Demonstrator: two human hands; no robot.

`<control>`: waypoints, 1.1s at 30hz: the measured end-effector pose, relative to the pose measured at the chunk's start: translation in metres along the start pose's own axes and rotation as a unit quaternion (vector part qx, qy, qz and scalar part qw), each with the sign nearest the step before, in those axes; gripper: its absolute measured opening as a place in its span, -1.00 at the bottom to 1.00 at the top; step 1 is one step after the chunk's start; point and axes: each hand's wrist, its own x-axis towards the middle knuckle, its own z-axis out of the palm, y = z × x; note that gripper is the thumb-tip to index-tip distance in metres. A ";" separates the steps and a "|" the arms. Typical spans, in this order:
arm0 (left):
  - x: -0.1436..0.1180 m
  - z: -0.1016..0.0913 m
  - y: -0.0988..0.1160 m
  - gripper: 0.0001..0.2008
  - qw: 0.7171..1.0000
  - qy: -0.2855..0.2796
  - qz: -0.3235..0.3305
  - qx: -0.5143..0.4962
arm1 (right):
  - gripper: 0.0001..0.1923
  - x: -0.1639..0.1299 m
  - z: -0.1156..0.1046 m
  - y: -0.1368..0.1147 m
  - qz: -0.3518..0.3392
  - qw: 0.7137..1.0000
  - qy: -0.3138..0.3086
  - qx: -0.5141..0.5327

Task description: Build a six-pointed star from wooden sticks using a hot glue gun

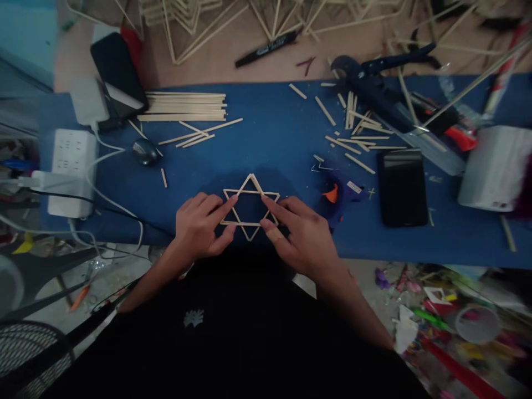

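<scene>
A six-pointed star made of thin wooden sticks (250, 192) lies flat on the blue table top (274, 127) near its front edge. My left hand (200, 226) presses on the star's left side with index finger and thumb. My right hand (300, 233) pinches the star's right side, its fingertips on the lower right corner. Both hands rest on the table.
A bundle of long sticks (185, 106) lies at the back left, cut stick pieces (353, 133) at the back right. A black phone (402, 187), a white box (494, 166), a power strip (70, 169), a glue gun (374, 83) and a marker (268, 48) surround the work spot.
</scene>
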 end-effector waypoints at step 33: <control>0.190 -0.086 -0.187 -0.07 0.844 -0.026 -0.484 0.230 | -0.58 0.010 -0.024 0.092 -0.017 0.882 0.442 0.159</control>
